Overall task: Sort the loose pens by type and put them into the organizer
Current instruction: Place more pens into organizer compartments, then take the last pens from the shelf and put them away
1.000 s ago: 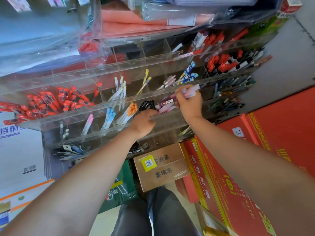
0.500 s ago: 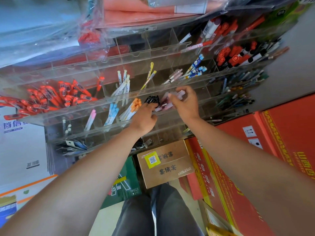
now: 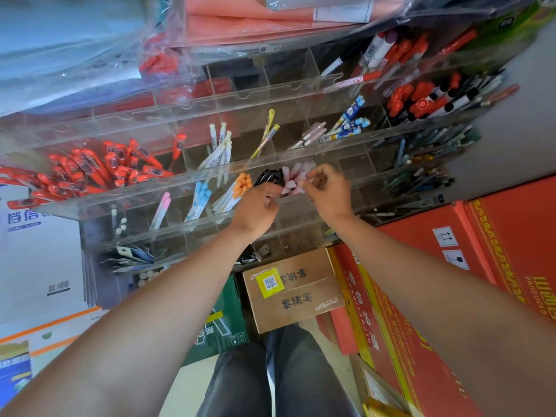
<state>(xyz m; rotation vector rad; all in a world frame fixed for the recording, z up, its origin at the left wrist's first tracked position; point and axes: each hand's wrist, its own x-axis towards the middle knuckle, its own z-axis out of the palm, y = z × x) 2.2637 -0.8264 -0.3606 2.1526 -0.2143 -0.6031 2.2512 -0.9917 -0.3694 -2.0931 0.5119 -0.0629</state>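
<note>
A clear acrylic organizer (image 3: 210, 171) with several tiers of compartments stands tilted in front of me. A bunch of pink pens (image 3: 296, 174) sits in a middle compartment, beside black pens (image 3: 268, 176). My right hand (image 3: 329, 192) pinches the pink pens' upper ends with thumb and forefinger. My left hand (image 3: 257, 207) has its fingers curled at the lower left of the same bunch and touches it. Other compartments hold orange-capped pens (image 3: 242, 183), blue-capped pens (image 3: 202, 191), red pens (image 3: 99, 168) and red-capped markers (image 3: 418, 99).
Plastic-wrapped red and blue folders (image 3: 246, 22) overhang the organizer's top. Red cartons (image 3: 493, 254) stand to the right, a brown box (image 3: 296, 291) and a green box (image 3: 224, 323) lie below the organizer, and white cartons (image 3: 36, 266) are on the left. My legs (image 3: 270, 377) are beneath.
My right hand lowered the pink pens into the middle compartment. My left hand moved up from the organizer's edge to the same bunch. The view moved closer.
</note>
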